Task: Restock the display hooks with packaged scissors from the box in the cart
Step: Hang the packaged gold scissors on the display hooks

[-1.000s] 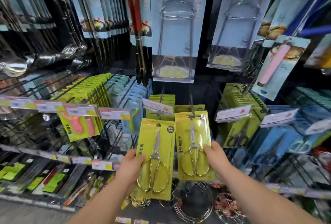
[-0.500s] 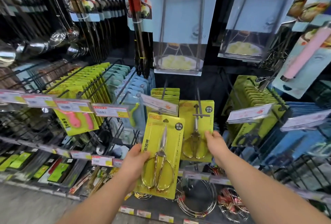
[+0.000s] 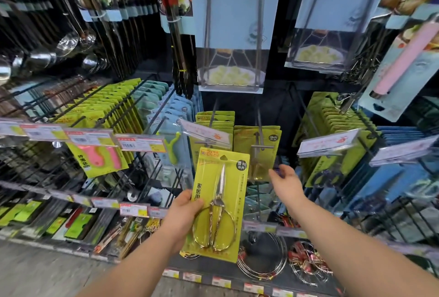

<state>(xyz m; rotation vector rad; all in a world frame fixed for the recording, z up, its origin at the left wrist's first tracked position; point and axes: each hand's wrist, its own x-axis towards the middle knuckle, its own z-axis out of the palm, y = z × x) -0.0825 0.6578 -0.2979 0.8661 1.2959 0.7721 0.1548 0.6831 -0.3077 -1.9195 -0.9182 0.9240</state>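
My left hand (image 3: 184,211) grips a yellow-green card pack of gold-handled scissors (image 3: 219,201) by its left edge and holds it upright in front of the shelves. Behind it, a second scissors pack (image 3: 257,151) hangs on a black display hook (image 3: 260,128), pushed back along the rod. My right hand (image 3: 286,181) hovers just below and right of that hung pack with relaxed fingers and holds nothing. More yellow scissors packs (image 3: 215,120) hang on the hook to the left, behind a price tag. The box and cart are out of view.
Price tag holders (image 3: 326,142) jut out from hook ends at hand height. Yellow peeler packs (image 3: 102,111) fill hooks to the left, yellow packs (image 3: 337,130) to the right. Blue-carded steamer tongs (image 3: 234,25) hang above. Wire racks (image 3: 263,261) sit on the lower shelf.
My right hand pushed its scissors pack back along the hook and let it go; the pack now hangs free. The left hand keeps its pack, and the view has drawn closer.
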